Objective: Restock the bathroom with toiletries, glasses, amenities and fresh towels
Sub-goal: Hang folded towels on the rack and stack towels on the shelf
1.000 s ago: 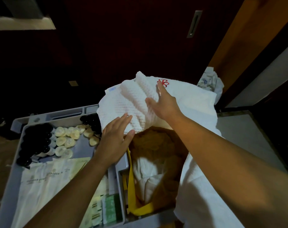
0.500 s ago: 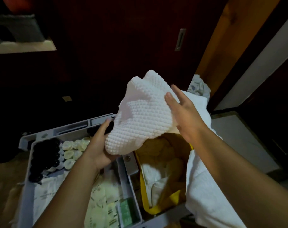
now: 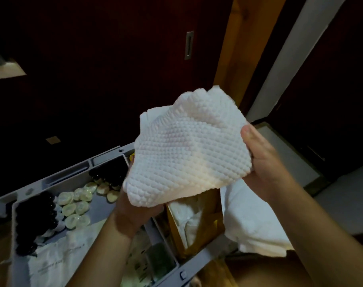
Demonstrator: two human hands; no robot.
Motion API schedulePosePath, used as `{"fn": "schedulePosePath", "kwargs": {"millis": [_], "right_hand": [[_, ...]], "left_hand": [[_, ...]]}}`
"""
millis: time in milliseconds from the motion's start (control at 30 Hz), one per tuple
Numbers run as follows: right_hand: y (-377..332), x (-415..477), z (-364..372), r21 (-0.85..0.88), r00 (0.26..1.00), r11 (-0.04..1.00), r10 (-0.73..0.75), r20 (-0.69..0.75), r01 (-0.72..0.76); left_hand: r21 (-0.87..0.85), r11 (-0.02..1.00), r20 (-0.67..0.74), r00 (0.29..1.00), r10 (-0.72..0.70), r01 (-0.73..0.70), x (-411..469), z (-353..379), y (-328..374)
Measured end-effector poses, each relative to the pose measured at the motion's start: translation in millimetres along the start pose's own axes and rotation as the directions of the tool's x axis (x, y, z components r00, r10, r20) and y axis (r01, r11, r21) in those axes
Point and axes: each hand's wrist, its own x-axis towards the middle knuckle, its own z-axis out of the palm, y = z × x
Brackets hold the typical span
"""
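Head cam, only 1 view: the waffle towel (image 3: 188, 154), white and bumpy all over, is up in the air above the grey tray (image 3: 106, 160), bunched between 2 hands. The right hand (image 3: 265, 162) has the towel's right edge, thumb pressed on the front and the other fingers tucked behind the cloth, so that's a proper pinch grip. The left hand (image 3: 133, 214) is under the bottom left corner, touching it from below, but the cloth covers its fingers, so I can't tell if they're curled or flat.

In the tray, dark bottles (image 3: 34, 220) sit in a row at the left with pale round wrapped soaps (image 3: 76, 208) just beside them. A yellow bag (image 3: 197, 230) with white cloth inside sits right of the tray, and another white towel (image 3: 253, 224) is draped beside it.
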Motion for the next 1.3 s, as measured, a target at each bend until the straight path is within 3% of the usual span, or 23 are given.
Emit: {"fn": "schedulePosePath", "kwargs": {"millis": [33, 67, 133, 267, 400, 667, 767, 900, 1033, 1300], "right_hand": [[4.8, -7.7, -6.2, -0.038, 0.999, 0.999, 0.023, -0.036, -0.024], [12.0, -15.3, -13.5, -0.086, 0.994, 0.994, 0.054, -0.090, -0.062], [27.9, -29.7, -30.3, -0.161, 0.970, 0.970, 0.148, -0.192, -0.180], [41.8, -51.7, -44.6, -0.058, 0.892, 0.906, 0.400, -0.210, -0.419], [41.9, -72.7, -41.7, -0.136, 0.855, 0.856, 0.461, -0.237, -0.499], [57.8, -137.6, -51.8, -0.063, 0.779, 0.943, 0.232, -0.583, -0.328], [66.3, -165.2, -53.9, -0.041, 0.722, 0.963, 0.171, -0.670, -0.266], [75.4, -204.2, -60.6, -0.048, 0.663, 0.961, 0.150, -0.734, -0.271], [84.5, -243.0, -67.6, 0.026, 0.584, 0.967, 0.175, -0.792, -0.254], [111.4, -317.5, -85.4, 0.104, 0.462, 0.978, 0.178, -0.869, -0.182]], "left_hand": [[0.046, 0.996, 0.071, 0.995, 0.075, -0.078, -9.6, 18.7, 3.4], [0.044, 0.982, 0.009, 0.983, 0.186, -0.186, -10.4, 29.3, 7.6], [-0.050, 0.984, 0.065, 0.982, 0.176, -0.173, -14.6, 38.2, 15.9], [0.068, 0.993, 0.144, 0.986, 0.087, -0.098, -24.0, 43.3, 16.3], [0.179, 0.976, 0.221, 0.971, 0.086, -0.127, -23.4, 50.0, 13.2], [0.404, 0.910, 0.324, 0.945, -0.048, -0.092, -19.0, 74.6, -4.6], [0.505, 0.858, 0.293, 0.953, -0.074, -0.088, -15.0, 82.0, -22.9], [0.682, 0.679, 0.284, 0.954, 0.093, -0.270, -19.7, 95.1, -45.6], [0.694, 0.631, 0.360, 0.926, 0.113, -0.347, -34.6, 105.4, -67.7], [0.748, 0.571, 0.384, 0.922, 0.044, -0.339, -63.5, 134.8, -121.6]]}}
